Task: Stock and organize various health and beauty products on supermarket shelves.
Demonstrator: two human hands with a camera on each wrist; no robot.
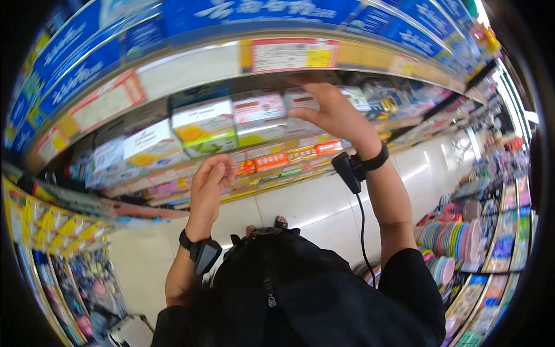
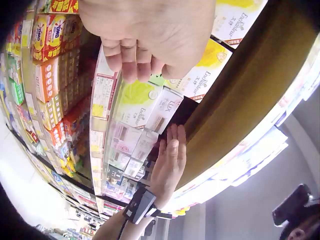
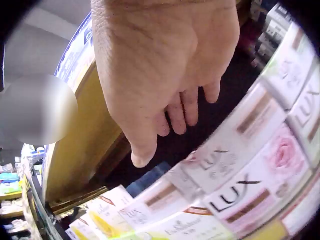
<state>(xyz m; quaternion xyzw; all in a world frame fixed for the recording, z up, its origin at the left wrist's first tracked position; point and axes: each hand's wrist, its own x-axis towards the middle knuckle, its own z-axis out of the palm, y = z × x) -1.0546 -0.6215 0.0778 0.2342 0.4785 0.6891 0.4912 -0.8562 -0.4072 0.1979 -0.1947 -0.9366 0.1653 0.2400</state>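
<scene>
My right hand [image 1: 334, 111] reaches into the dark gap over a row of boxes, under the shelf above. In the right wrist view the right hand [image 3: 160, 65] has its fingers extended, holds nothing, and is above and behind the white and pink LUX boxes [image 3: 240, 200]. My left hand [image 1: 207, 188] hangs in front of the shelf, fingers loosely bent and empty, near a yellow and green box [image 1: 203, 124]. In the left wrist view the left hand [image 2: 150, 35] is close to the Enchanteur boxes [image 2: 135, 105]; the right hand [image 2: 169, 170] is farther along the row.
The upper shelf edge [image 1: 196, 62] with price labels runs above both hands, with blue boxes [image 1: 260, 14] on it. Orange packs [image 1: 270, 162] line a lower shelf. Stacked colourful bowls [image 1: 451, 240] stand at right, yellow packs [image 1: 58, 225] at left. A cable [image 1: 363, 231] hangs from the right wrist camera.
</scene>
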